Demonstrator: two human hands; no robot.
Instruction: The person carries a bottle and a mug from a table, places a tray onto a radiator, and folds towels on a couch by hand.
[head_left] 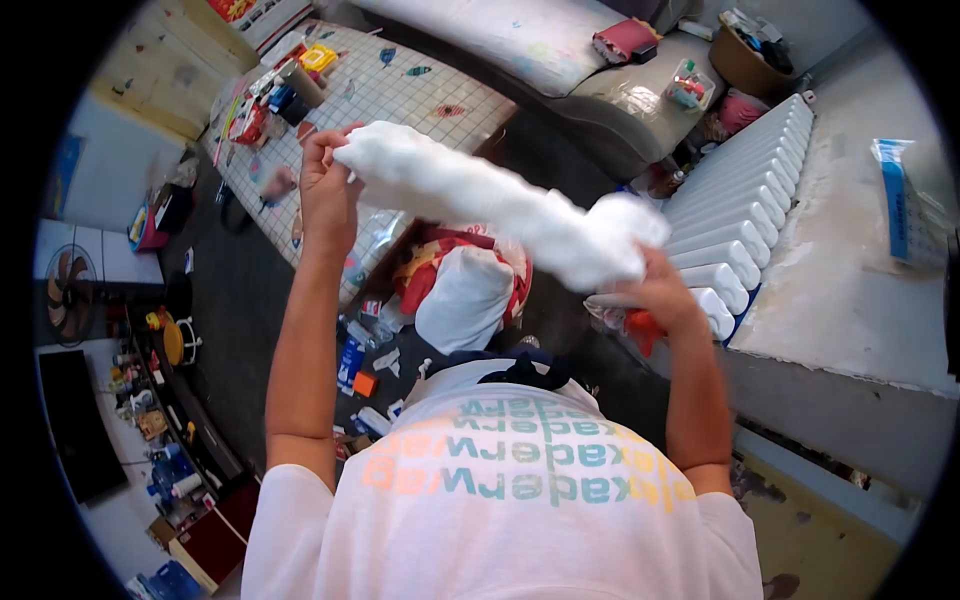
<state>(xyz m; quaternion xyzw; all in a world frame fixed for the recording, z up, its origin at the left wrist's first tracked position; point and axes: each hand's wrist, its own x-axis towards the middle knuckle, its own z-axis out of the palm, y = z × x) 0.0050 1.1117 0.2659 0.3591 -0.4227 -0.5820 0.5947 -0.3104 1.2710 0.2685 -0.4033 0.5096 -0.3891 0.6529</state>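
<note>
A long, puffy strip of white cotton wadding [490, 200] is stretched in the air in front of my chest, sloping down to the right. Its upper left end is pinched between the fingers of my left hand [328, 185]. My right hand [662, 295] is closed on the lower right end, where the edge is smeared by motion. Below the wadding a white cloth bundle [465, 300] rests against red and yellow patterned fabric [420, 270].
A table with a checked cover [440, 90] stands ahead, cluttered at its left end. To the right are a white radiator [750, 220] and a ledge with a blue-and-clear packet [905, 205]. An orange box [365, 384] and other litter lie on the dark floor.
</note>
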